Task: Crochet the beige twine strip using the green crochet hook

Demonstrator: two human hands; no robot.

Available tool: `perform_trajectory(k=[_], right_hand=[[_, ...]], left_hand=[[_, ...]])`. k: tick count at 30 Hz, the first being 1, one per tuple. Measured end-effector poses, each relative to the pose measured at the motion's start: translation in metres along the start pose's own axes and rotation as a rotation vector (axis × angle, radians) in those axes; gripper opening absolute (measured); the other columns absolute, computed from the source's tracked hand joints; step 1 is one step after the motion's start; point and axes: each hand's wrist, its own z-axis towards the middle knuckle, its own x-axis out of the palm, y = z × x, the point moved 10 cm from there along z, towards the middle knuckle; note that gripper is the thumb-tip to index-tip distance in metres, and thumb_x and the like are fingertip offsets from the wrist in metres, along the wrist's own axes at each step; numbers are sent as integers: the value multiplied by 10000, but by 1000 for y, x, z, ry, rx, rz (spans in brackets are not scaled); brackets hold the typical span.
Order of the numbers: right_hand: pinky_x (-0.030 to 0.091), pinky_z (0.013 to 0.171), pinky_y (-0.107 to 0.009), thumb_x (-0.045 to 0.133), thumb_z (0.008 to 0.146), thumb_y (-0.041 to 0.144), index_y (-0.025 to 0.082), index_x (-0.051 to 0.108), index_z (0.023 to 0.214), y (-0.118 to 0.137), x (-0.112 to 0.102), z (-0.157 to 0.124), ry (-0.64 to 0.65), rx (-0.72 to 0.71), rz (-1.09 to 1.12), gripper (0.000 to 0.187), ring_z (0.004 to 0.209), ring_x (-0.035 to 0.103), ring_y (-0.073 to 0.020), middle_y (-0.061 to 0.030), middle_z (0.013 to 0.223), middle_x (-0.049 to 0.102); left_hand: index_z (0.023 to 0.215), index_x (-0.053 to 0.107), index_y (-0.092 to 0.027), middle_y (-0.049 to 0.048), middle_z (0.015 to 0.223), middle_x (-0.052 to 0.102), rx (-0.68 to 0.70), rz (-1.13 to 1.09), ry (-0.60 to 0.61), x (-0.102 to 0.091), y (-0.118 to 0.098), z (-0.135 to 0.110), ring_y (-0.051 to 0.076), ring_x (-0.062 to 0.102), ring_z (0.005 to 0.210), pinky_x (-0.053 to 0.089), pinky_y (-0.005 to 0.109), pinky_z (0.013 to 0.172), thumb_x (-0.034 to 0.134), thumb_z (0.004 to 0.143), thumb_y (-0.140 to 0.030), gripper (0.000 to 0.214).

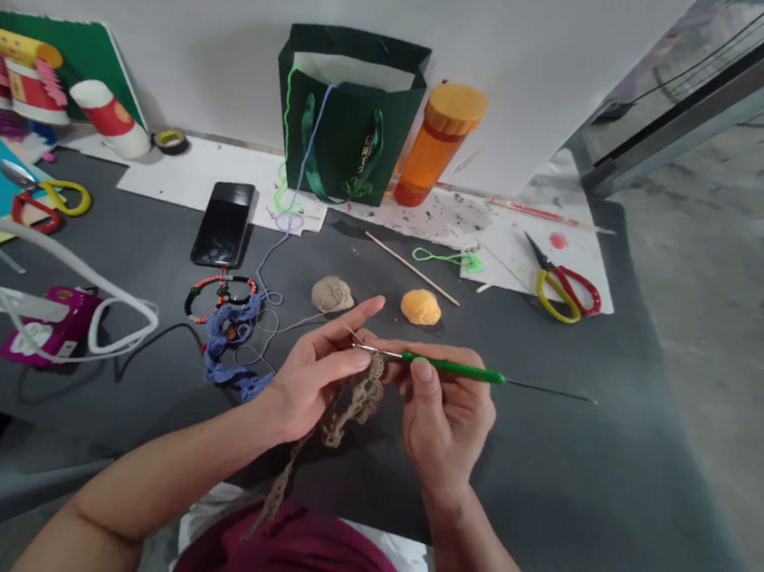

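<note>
Light: soft, even, fairly bright (no harsh spots).
Shadows: faint, beneath the left hand (310,379) and right hand (442,424).
Glare: pale sheen on the phone (224,210).
Distortion: wide-angle bowing toward left and right edges.

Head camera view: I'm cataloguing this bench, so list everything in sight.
crochet hook: one, green, in right hand
crocheted lace: one, tan, in left hand
yarn balls: two, tan and orange, ahead of hands
scissors: one, red and yellow, on paper
phone: one, black, on grey mat
gift bag: one, dark green, against wall
bottle: one, orange, beside bag
crocheted strip: one, blue, left of hands
beaded ring: one, black and red, beside strip
left hand: one, bare, lower left
right hand: one, bare, lower centre
</note>
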Motion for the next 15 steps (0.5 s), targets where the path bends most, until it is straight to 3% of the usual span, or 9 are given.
perform_trajectory(k=[4, 6, 8, 11, 15], right_hand=[[651, 693, -349, 658, 921, 106, 277, 730, 1071, 34, 13, 0, 86, -331, -222, 239, 813, 793, -201, -45, 995, 828], [647, 703, -358, 697, 886, 81, 295, 747, 1066, 42, 14, -3, 72, -417, -291, 284, 838, 790, -206, -40, 1017, 826], [638, 702, -342, 707, 880, 82, 294, 754, 1044, 38, 9, -3, 23, -370, -260, 272, 812, 781, -192, -24, 974, 826], [627, 699, -316, 682, 917, 128, 267, 742, 1015, 23, 0, -1, -48, -188, -152, 181, 760, 769, -171, -10, 886, 819], [564, 517, -258, 625, 973, 222, 238, 691, 990, 8, -12, -3, -140, -40, -111, 70, 569, 687, -127, -15, 832, 787]], left_hand=[[1222, 758, -258, -40, 782, 680, 14, 17, -65, -7, -1, 1, 90, 608, 719, 480, 255, 782, 898, 673, -168, 574], [1235, 749, -244, -58, 728, 655, -5, -8, -79, -9, 1, 2, 69, 593, 688, 473, 227, 755, 909, 658, -154, 605], [1240, 745, -239, -77, 671, 629, -32, -35, -72, -8, 3, 3, 61, 591, 656, 474, 214, 738, 920, 643, -151, 628], [1237, 744, -248, -84, 650, 633, -76, -47, -60, -6, 5, 3, 74, 631, 680, 490, 223, 773, 932, 628, -167, 643], [1210, 758, -266, -80, 675, 654, -92, -44, -75, -8, 6, 3, 70, 625, 677, 479, 226, 759, 940, 617, -172, 628]])
